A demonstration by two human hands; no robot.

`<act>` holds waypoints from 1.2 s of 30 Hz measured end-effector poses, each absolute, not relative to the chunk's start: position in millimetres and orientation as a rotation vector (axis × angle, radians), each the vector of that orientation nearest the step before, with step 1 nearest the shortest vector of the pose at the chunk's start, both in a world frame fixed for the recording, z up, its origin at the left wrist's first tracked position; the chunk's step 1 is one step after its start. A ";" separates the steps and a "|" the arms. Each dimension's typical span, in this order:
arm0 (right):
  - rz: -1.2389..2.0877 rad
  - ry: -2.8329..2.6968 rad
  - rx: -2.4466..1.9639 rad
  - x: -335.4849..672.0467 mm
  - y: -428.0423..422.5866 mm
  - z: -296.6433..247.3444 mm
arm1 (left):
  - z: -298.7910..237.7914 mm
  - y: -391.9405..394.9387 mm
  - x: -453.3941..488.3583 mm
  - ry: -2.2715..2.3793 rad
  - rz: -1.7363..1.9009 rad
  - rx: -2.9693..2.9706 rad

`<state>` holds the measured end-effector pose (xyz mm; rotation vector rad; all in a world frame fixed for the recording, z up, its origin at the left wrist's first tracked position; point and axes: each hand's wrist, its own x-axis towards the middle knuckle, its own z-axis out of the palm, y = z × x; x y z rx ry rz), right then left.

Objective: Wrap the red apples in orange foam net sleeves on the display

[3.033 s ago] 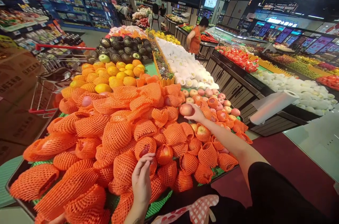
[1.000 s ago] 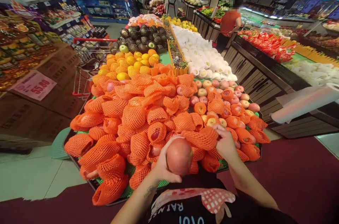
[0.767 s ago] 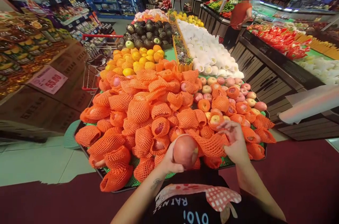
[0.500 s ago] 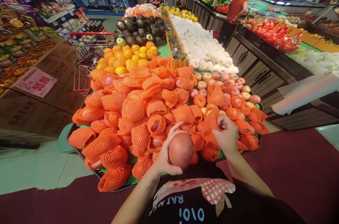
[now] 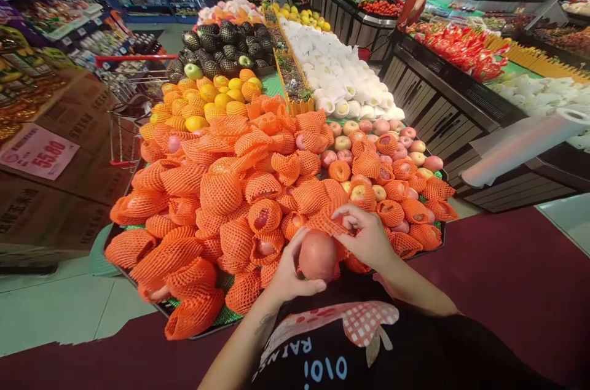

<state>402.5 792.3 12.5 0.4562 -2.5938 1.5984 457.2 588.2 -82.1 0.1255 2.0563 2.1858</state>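
My left hand is closed around a bare red apple in front of my chest. Just to its right, my right hand pinches an orange foam net sleeve whose edge lies against the top of the apple. Both hands hover over the near edge of a display tray piled with apples in orange foam nets. Bare apples lie at the tray's far right.
Netted oranges, dark avocados and white-netted fruit fill the table beyond. A red shopping cart stands at the left. A plastic bag roll is at the right. A person in orange works far back.
The apple went from my right hand to my left and came in toward my chest. My right hand picked up an orange net sleeve and brought it onto the apple.
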 end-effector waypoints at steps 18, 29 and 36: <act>1.546 -2.229 0.998 425.9 786.6 -24.8 | -54.1 593.3 437.6 3.149 1.749 0.096; 3.596 -1.473 -0.162 419.2 777.2 -51.6 | -41.7 590.8 436.3 3.001 1.438 0.574; 3.491 -1.471 -0.298 416.6 775.9 -63.4 | -52.3 593.1 436.7 1.932 2.567 0.233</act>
